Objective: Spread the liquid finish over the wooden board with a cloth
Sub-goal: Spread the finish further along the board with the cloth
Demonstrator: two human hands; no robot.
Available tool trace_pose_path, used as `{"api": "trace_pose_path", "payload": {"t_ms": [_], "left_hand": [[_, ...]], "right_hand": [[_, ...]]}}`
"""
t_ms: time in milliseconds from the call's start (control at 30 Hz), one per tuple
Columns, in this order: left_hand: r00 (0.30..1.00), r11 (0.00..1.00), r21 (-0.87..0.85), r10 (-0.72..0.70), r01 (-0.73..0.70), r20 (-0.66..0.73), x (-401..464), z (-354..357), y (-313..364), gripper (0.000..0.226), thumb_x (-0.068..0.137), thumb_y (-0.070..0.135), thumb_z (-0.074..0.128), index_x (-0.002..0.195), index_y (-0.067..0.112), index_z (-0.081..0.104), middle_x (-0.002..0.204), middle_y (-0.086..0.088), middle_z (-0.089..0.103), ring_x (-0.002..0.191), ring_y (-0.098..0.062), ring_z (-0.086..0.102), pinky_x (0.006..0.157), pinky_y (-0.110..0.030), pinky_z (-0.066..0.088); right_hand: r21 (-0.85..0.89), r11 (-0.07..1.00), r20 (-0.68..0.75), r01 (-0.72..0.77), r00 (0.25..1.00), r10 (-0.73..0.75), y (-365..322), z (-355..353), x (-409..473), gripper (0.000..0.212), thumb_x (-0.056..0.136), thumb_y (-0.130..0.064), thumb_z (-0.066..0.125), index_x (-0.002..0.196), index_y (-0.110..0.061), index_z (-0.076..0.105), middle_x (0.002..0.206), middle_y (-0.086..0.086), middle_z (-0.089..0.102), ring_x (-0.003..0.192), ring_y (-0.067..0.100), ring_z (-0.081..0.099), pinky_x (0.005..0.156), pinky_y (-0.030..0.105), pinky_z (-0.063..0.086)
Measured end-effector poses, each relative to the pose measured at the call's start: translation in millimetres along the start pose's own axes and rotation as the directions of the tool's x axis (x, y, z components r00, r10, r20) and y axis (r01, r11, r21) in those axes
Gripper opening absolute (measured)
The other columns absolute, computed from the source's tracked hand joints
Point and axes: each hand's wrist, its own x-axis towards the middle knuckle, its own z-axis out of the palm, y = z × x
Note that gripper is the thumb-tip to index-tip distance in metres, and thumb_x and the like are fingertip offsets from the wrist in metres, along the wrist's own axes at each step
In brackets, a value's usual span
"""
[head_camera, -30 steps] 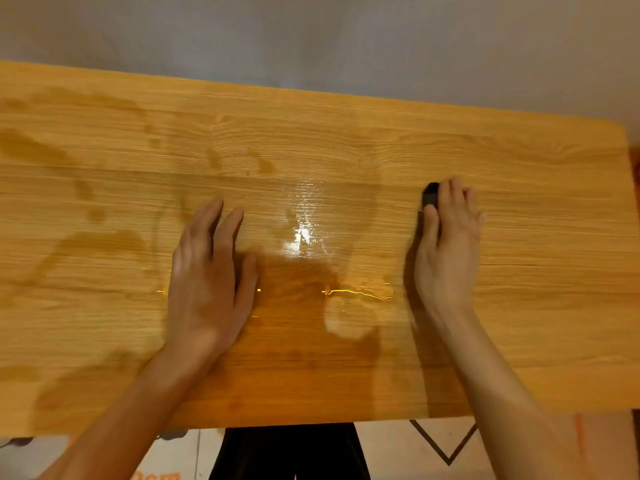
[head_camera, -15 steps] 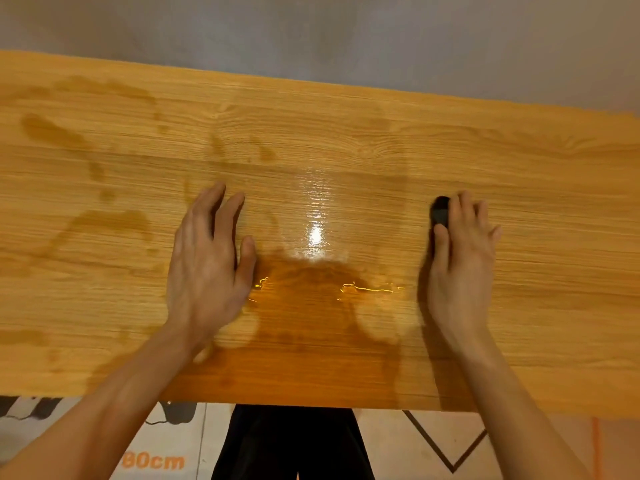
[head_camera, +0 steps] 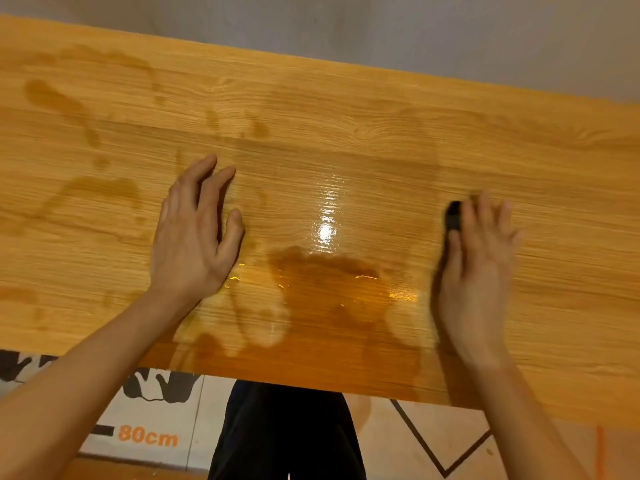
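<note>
The wooden board [head_camera: 346,109] spans the view, with darker wet smears across its left part. A dark amber patch of liquid finish [head_camera: 329,292] lies between my hands, near the front edge, with a glossy sheen [head_camera: 327,230] just beyond it. My left hand [head_camera: 194,233] lies flat on the board to the left of the patch, fingers apart and holding nothing. My right hand [head_camera: 474,271] presses flat on the right side and is motion-blurred. A small dark cloth [head_camera: 453,216] sits under its fingers, and only its left end shows.
Beyond the board's far edge is a plain grey surface [head_camera: 381,29]. Below the near edge I see my dark trousers [head_camera: 287,431] and a floor mat printed "80cm" [head_camera: 147,436] with black lines.
My left hand has slid a little to the left, away from the dark wet patch, leaving paler streaks. My right hand with the cloth has drifted slightly right and is now blurred. The view tilted down.
</note>
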Motion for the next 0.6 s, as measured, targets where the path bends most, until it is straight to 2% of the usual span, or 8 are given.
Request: {"api": "trace_pose_path", "payload": {"t_ms": [100,167,233,333,433,500,567,600], "left_hand": [[1.000,1.000,-0.003,-0.006,0.006,-0.006,-0.5,-0.5,0.3,0.052,0.103,0.031,0.041,0.151,0.009,0.042,0.158,-0.013,0.035,0.147,-0.030,0.033,0.117,-0.043,0.028],[1.000,1.000,-0.004,0.004,-0.004,-0.005,-0.5,-1.2,0.6,0.053,0.103,0.031,0.041,0.151,0.009,0.041,0.157,-0.014,0.035,0.147,-0.031,0.033,0.117,-0.044,0.029],[1.000,1.000,-0.004,0.013,-0.013,0.001,-0.1,-1.8,0.8,0.053,0.103,0.032,0.041,0.151,0.009,0.041,0.158,-0.014,0.035,0.148,-0.031,0.033,0.118,-0.044,0.029],[1.000,1.000,0.005,0.010,-0.010,-0.003,-1.3,-2.0,1.6,0.053,0.103,0.032,0.041,0.152,0.010,0.040,0.159,-0.012,0.034,0.148,-0.030,0.032,0.118,-0.043,0.028],[1.000,1.000,-0.009,0.018,-0.018,-0.011,-1.5,-1.1,0.0,0.053,0.103,0.031,0.042,0.151,0.010,0.041,0.158,-0.012,0.034,0.148,-0.030,0.032,0.118,-0.042,0.028],[1.000,0.999,-0.026,0.018,-0.019,-0.014,-1.5,0.0,-1.9,0.052,0.103,0.031,0.042,0.151,0.010,0.042,0.158,-0.012,0.035,0.147,-0.030,0.033,0.118,-0.041,0.027],[1.000,0.999,-0.046,0.025,-0.025,-0.010,-1.8,0.3,-4.0,0.052,0.105,0.033,0.041,0.152,0.011,0.043,0.159,-0.012,0.035,0.148,-0.030,0.032,0.119,-0.040,0.026],[1.000,0.997,-0.065,0.028,-0.028,-0.001,-2.1,-0.5,-5.0,0.052,0.106,0.034,0.040,0.152,0.011,0.043,0.159,-0.012,0.035,0.148,-0.030,0.032,0.119,-0.039,0.025]], "right_hand": [[0.043,0.994,-0.032,-0.105,0.994,0.106,-10.8,5.0,-7.6,0.044,0.102,-0.011,0.042,0.146,-0.005,0.038,0.156,0.009,0.030,0.148,0.026,0.018,0.121,0.048,0.011],[-0.020,1.000,-0.008,-0.006,1.000,0.006,-54.4,27.8,-14.1,0.056,0.087,-0.006,0.063,0.139,0.000,0.043,0.150,0.017,0.040,0.141,0.036,0.032,0.117,0.052,0.023],[-0.078,0.981,0.028,0.180,0.984,-0.178,-103.7,54.0,-27.5,0.061,0.080,-0.005,0.057,0.138,0.000,0.039,0.148,0.018,0.042,0.137,0.038,0.037,0.112,0.051,0.033],[0.037,0.942,0.209,0.333,0.919,-0.333,-142.0,71.8,-49.0,0.062,0.088,-0.005,0.033,0.149,-0.010,0.029,0.159,0.009,0.023,0.149,0.028,0.014,0.121,0.047,0.016],[-0.040,0.912,0.264,0.409,0.884,-0.385,-107.7,48.1,-37.0,0.064,0.079,-0.001,0.043,0.142,-0.013,0.042,0.155,0.007,0.033,0.146,0.027,0.022,0.120,0.045,0.018],[-0.067,0.952,0.203,0.298,0.938,-0.280,-55.7,20.8,-29.3,0.052,0.088,-0.001,0.044,0.139,-0.010,0.046,0.151,0.009,0.039,0.145,0.024,0.023,0.119,0.037,0.013],[0.016,0.999,0.041,0.037,0.998,-0.038,-7.6,-7.9,-33.2,0.044,0.101,-0.008,0.039,0.145,-0.008,0.042,0.154,0.008,0.035,0.147,0.018,0.016,0.122,0.032,0.004],[0.048,0.995,-0.010,-0.083,0.996,0.083,4.2,-14.8,-37.9,0.044,0.103,-0.013,0.037,0.147,-0.008,0.038,0.156,0.006,0.030,0.148,0.018,0.013,0.123,0.036,0.002]]}}
